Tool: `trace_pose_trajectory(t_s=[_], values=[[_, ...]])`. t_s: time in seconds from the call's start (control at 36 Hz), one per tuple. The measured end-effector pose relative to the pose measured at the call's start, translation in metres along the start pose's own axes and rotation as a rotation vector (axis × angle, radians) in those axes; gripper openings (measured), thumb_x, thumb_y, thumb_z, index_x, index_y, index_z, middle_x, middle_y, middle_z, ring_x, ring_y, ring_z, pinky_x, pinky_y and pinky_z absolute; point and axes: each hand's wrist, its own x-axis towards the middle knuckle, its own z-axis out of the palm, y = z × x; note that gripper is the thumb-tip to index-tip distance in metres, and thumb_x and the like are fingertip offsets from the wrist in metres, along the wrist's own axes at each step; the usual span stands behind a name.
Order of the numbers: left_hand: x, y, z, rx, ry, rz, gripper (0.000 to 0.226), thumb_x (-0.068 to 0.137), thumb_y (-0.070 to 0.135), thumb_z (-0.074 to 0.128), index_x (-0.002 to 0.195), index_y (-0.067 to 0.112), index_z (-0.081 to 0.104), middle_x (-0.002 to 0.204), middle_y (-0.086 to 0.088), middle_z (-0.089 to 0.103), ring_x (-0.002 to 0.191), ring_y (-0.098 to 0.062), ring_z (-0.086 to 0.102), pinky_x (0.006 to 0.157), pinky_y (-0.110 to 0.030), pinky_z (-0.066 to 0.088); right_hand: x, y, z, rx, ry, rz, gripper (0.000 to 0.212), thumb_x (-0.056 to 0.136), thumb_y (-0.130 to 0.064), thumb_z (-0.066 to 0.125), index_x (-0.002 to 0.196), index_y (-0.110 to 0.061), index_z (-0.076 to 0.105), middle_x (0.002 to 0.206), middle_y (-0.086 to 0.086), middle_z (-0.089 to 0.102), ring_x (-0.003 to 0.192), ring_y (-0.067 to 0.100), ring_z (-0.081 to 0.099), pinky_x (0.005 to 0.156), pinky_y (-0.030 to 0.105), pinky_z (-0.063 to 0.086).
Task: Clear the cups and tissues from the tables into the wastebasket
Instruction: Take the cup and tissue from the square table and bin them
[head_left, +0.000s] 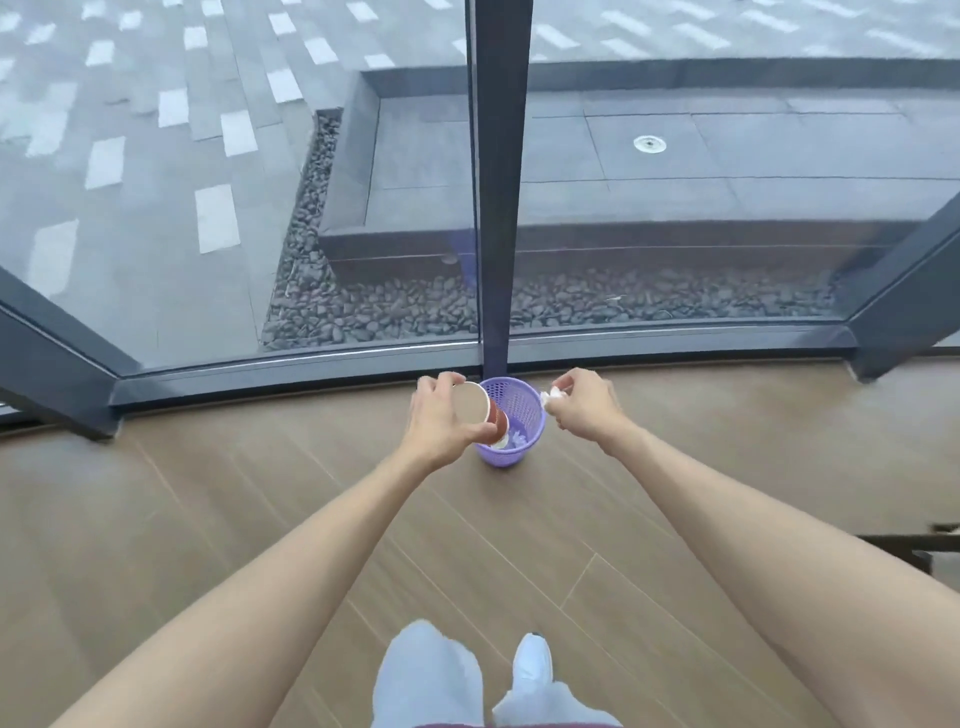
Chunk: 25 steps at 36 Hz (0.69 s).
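Note:
A small purple mesh wastebasket (519, 410) stands on the wooden floor against the window frame. My left hand (441, 418) grips a red paper cup (480, 413), tilted with its pale base toward me and its mouth over the basket's left rim. My right hand (584, 402) is closed on a crumpled white tissue (548, 397), held just at the basket's right rim. Something white lies in the bottom of the basket; I cannot tell what it is.
A dark window post (496, 208) rises directly behind the basket, with floor-to-ceiling glass on both sides. Wooden plank floor (311, 519) stretches around me. A dark piece of furniture (930, 545) shows at the right edge. My white shoes (530, 660) are below.

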Motion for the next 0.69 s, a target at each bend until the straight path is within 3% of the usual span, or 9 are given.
trace_pose_trajectory(t_s=[0.14,0.25,0.39,0.47,0.58,0.69], values=[[0.085,-0.004,0.01,-0.002,-0.072,-0.017,0.082,0.066,0.032,0.087,0.135,0.018,0.046,0.128,-0.009,0.043,0.12,-0.024,0.047,0.098,-0.027,0.037,0.062,-0.007,0.013,-0.017,-0.026,0.066,0.028,0.086,-0.025,0.065,0.109,-0.009,0.066,0.11,0.013,0.071,0.106,0.028,0.064,0.081,0.027,0.046],[0.153,-0.013,0.014,-0.002,-0.114,-0.045,0.082,0.065,0.033,0.086,0.134,0.019,0.045,0.127,-0.009,0.042,0.117,-0.024,0.049,0.092,-0.024,0.037,0.106,-0.017,0.025,-0.044,-0.021,0.122,0.028,0.087,-0.023,0.064,0.111,-0.007,0.066,0.113,0.014,0.07,0.113,0.03,0.061,0.089,0.031,0.045],[0.223,-0.029,0.022,0.032,-0.14,-0.106,0.08,0.064,0.035,0.086,0.132,0.022,0.046,0.124,-0.01,0.044,0.113,-0.029,0.054,0.093,-0.032,0.042,0.163,-0.025,0.045,-0.068,-0.012,0.2,0.013,0.087,-0.024,0.06,0.094,-0.014,0.065,0.101,0.016,0.074,0.1,0.031,0.067,0.083,0.034,0.052],[0.257,-0.044,0.034,0.061,-0.143,-0.142,0.076,0.066,0.036,0.084,0.13,0.022,0.046,0.122,-0.011,0.047,0.109,-0.032,0.056,0.09,-0.034,0.044,0.197,-0.014,0.06,-0.079,0.01,0.222,0.015,0.084,-0.027,0.06,0.091,-0.015,0.063,0.1,0.012,0.072,0.092,0.033,0.068,0.08,0.042,0.056],[0.3,-0.067,0.064,0.117,-0.151,-0.136,0.072,0.069,0.038,0.082,0.129,0.02,0.045,0.12,-0.013,0.049,0.106,-0.035,0.058,0.083,-0.035,0.043,0.238,0.011,0.084,-0.095,0.039,0.242,0.021,0.086,-0.024,0.06,0.101,-0.009,0.064,0.107,0.012,0.069,0.102,0.032,0.062,0.078,0.03,0.043],[0.345,-0.095,0.114,0.163,-0.157,-0.15,0.071,0.072,0.039,0.08,0.129,0.016,0.044,0.121,-0.014,0.049,0.106,-0.037,0.058,0.082,-0.038,0.045,0.294,0.049,0.124,-0.082,0.04,0.235,0.025,0.089,-0.026,0.061,0.105,-0.007,0.063,0.11,0.012,0.068,0.107,0.032,0.06,0.083,0.034,0.041]])
